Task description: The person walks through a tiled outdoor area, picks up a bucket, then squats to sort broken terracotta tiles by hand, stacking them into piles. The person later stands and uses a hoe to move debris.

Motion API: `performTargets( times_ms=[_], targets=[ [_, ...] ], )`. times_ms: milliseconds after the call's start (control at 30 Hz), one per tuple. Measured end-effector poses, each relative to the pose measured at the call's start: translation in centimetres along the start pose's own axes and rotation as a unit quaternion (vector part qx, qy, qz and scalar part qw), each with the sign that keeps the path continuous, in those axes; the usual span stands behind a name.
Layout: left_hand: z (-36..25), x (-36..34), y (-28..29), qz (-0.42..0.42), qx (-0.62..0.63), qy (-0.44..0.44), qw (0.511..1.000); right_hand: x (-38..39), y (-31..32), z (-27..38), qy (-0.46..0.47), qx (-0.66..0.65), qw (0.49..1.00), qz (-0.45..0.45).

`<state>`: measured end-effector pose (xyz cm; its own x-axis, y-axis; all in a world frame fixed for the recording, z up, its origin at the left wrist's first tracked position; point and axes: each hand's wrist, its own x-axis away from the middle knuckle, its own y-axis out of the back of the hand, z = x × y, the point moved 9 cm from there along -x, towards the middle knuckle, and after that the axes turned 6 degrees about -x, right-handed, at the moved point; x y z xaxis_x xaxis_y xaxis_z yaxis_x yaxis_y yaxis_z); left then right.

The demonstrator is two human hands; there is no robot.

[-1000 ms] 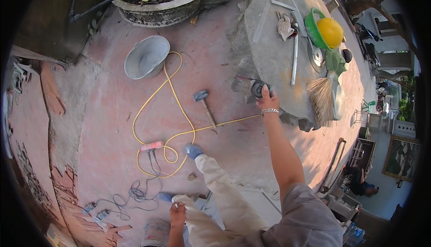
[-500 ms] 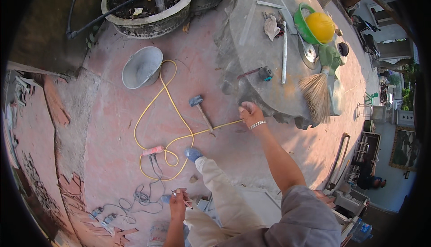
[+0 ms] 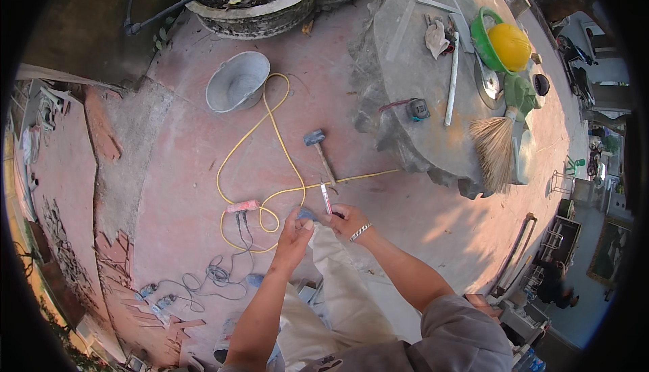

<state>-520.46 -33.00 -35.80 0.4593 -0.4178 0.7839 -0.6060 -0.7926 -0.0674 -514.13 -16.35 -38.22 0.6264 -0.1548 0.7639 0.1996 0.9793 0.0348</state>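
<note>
The work area is a reddish paved floor (image 3: 182, 162), partly in sun at the right. At the near left, I observe broken tiles (image 3: 115, 253). To their right, a tangled grey cable (image 3: 218, 274) runs up to a pink connector (image 3: 243, 205), where it meets a looped yellow cord (image 3: 233, 159). A grey bucket (image 3: 236, 82) lies tilted at the far side. My left hand (image 3: 292, 238) has its fingers curled together; I cannot tell whether it contains anything. A hammer (image 3: 320, 146) lies on the floor beyond the hands. The red-and-white pen (image 3: 326, 198) is gripped in my right hand (image 3: 347, 222), tip pointing away, just right of the left hand. Farther right, a grey stone bench (image 3: 433, 145) carries a tape measure (image 3: 418, 109), a metal bar (image 3: 452, 81) and a straw broom (image 3: 492, 152).
</note>
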Motion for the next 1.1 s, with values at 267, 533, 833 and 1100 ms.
performTargets(
  times_ms=[267,533,833,1100],
  targets=[
    [7.2,2.8,5.3,-0.017,-0.147,0.051,0.988,-8.9,20.3,6.4,0.008,-0.188,0.951,-0.244],
    [13.4,10.2,13.6,-0.12,-0.215,0.084,0.966,-8.7,23.7,8.5,-0.027,-0.173,0.934,-0.312],
    [21.1,28.1,20.9,-0.24,-0.144,0.092,0.955,3.9,-2.0,-6.1,-0.087,0.444,0.89,0.064],
    [40.1,49.9,27.5,-0.403,0.049,0.168,0.898,13.2,-18.7,-2.6,-0.096,0.367,0.92,0.102]
  ],
)
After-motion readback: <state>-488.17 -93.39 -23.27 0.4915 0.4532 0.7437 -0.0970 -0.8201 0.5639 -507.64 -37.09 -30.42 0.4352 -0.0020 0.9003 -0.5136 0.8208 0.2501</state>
